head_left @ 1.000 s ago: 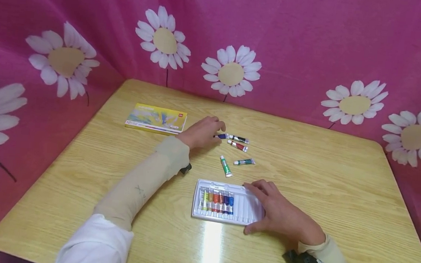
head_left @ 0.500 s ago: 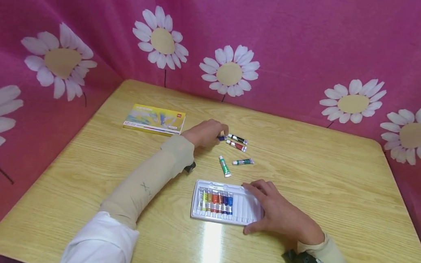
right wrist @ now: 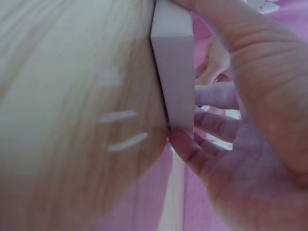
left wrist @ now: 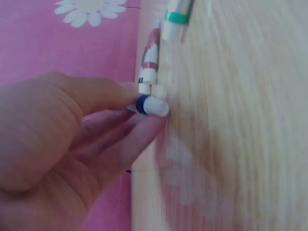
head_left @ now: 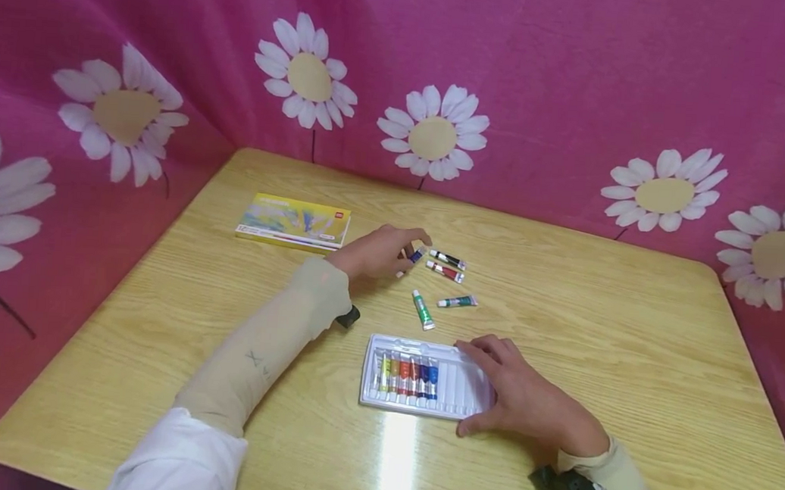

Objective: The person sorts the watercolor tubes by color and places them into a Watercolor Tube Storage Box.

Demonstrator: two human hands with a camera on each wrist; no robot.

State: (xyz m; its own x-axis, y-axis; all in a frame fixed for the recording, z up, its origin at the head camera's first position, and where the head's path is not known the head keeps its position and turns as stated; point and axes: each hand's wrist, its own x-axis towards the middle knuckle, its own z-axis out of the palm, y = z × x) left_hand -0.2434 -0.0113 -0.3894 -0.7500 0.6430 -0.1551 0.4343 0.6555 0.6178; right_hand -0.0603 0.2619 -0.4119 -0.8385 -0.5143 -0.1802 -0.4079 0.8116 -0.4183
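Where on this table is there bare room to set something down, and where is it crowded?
Bare table lies right of the green tubes, beyond the right hand; left of the left sleeve, nearer than the yellow box; and in front of the tray. Crowded: around the left hand, blue tube, black tube and red tube.

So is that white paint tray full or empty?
Partly full: paint tubes lie in the left part of the white tray; bare slots show near the right hand.
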